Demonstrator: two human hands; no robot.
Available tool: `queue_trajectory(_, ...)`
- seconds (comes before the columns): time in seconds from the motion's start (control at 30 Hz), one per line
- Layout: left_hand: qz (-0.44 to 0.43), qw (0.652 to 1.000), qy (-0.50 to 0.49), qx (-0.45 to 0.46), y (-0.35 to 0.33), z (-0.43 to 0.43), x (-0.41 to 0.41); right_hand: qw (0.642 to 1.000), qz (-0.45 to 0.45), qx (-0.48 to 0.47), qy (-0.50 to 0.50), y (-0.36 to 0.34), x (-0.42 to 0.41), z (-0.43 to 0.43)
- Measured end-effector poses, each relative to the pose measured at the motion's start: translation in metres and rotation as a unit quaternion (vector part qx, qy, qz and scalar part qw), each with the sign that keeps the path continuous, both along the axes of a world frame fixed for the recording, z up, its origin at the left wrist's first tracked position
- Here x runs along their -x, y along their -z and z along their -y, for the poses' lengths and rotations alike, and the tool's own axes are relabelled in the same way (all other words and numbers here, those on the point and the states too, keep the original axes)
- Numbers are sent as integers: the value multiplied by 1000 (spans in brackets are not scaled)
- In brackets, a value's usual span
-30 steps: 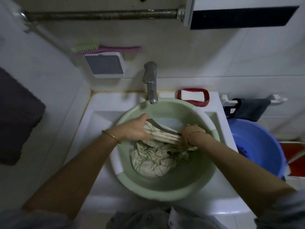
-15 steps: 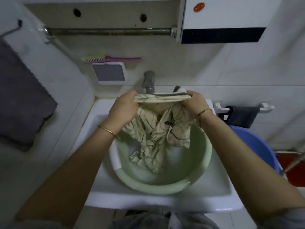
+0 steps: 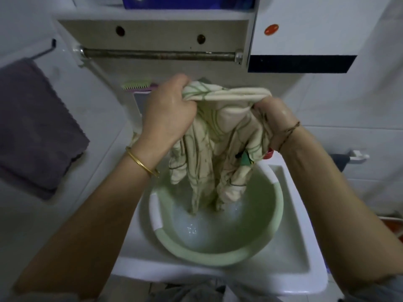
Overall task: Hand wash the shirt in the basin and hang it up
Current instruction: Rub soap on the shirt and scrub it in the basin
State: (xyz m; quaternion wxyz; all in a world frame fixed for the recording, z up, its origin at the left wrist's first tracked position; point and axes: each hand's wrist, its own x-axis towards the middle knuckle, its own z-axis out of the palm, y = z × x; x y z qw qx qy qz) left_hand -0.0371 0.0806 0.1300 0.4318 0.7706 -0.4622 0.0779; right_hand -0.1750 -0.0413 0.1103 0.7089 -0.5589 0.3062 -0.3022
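Note:
A wet cream shirt (image 3: 220, 144) with green line patterns hangs above the pale green basin (image 3: 218, 256), its lowest folds just reaching the soapy water. My left hand (image 3: 169, 114) grips the shirt's top edge on the left. My right hand (image 3: 271, 118) grips the same edge on the right, so the edge is stretched between both hands. The basin sits in a white sink (image 3: 290, 258).
A rusty metal bar (image 3: 159, 55) runs along the wall under a white cabinet (image 3: 305, 29). A grey towel (image 3: 37, 125) hangs on the left wall. A green brush (image 3: 136, 85) lies behind my left hand. A wall hook rack (image 3: 357, 156) is at the right.
Both hands have lifted the shirt from the basin to well above it. The fabric now hangs down and drips. The tap is hidden behind the shirt.

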Motion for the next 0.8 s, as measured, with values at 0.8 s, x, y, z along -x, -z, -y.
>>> queue_trajectory(0.8,-19,816,33,-577,317,15,12,605,-596,446,-284,296,-33,-16)
